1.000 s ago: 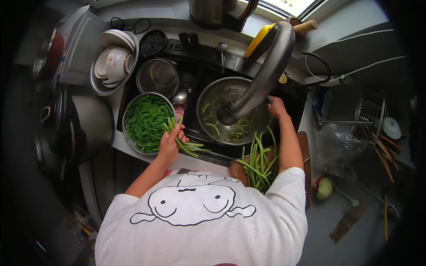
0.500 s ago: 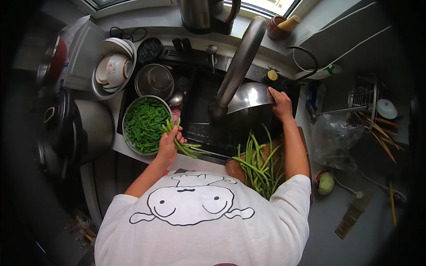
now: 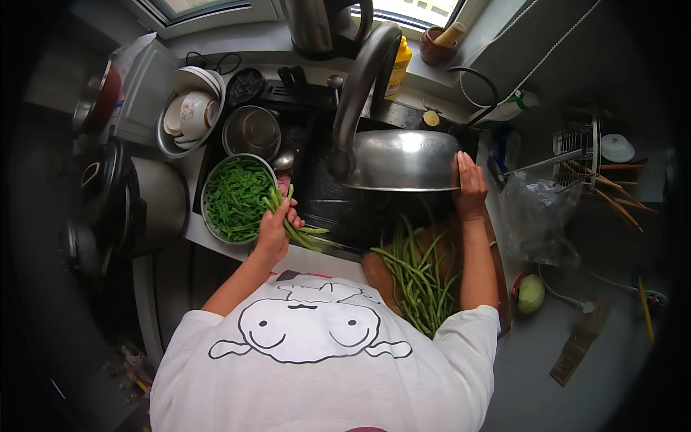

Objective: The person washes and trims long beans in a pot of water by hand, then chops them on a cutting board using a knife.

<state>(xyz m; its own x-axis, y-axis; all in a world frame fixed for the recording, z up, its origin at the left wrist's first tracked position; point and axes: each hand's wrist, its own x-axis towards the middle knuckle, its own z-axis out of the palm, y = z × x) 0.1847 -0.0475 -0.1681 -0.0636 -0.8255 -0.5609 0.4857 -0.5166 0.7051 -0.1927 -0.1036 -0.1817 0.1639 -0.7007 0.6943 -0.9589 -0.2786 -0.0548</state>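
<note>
My left hand [image 3: 275, 232] is closed round a small bunch of long green beans [image 3: 307, 236], right beside a bowl [image 3: 209, 229] heaped with cut greens [image 3: 237, 198]. With my right hand [image 3: 469, 186] I grip the right rim of a shiny steel basin [image 3: 410, 160]. The basin is tipped on its side above the black sink [image 3: 324, 209], its outer wall facing up. Its left end is close to the faucet [image 3: 349, 122]. Below my right forearm, more long green beans [image 3: 421, 284] lie on a wooden cutting board [image 3: 378, 277].
A steel pot [image 3: 251, 134] and a ladle [image 3: 285, 158] stand behind the greens. Stacked bowls [image 3: 193, 115] are at the back left, near a large cooker [image 3: 155, 201]. A yellow bottle [image 3: 398, 68] is behind the faucet. A plastic bag [image 3: 536, 219] hangs at the right.
My right hand has moved slightly right and down, tipping the basin so much more of its wall shows. My left hand stays beside the bowl with its beans. The view has shifted slightly.
</note>
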